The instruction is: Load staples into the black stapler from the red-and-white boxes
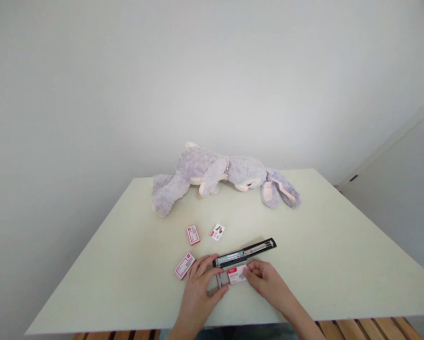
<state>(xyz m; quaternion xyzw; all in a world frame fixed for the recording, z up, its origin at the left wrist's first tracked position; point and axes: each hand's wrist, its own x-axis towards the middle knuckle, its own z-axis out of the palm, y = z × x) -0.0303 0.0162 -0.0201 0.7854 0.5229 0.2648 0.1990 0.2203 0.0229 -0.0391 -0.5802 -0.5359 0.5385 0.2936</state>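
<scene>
A black stapler (245, 253) lies swung open flat on the pale table (325, 245), its metal staple channel showing. Just in front of it both hands meet on a small red-and-white staple box (237, 274). My right hand (267, 282) pinches the box's right end. My left hand (200, 288) touches its left end, where a grey strip of staples or an inner tray (222, 279) sticks out. My left fingertips also rest close to the stapler's near end.
Three more small staple boxes lie on the table: one by my left hand (184, 266), two farther back (193, 234) (217, 232). A grey plush rabbit (219, 175) lies on its side along the far edge, against a white wall. Wooden slats show below the near edge.
</scene>
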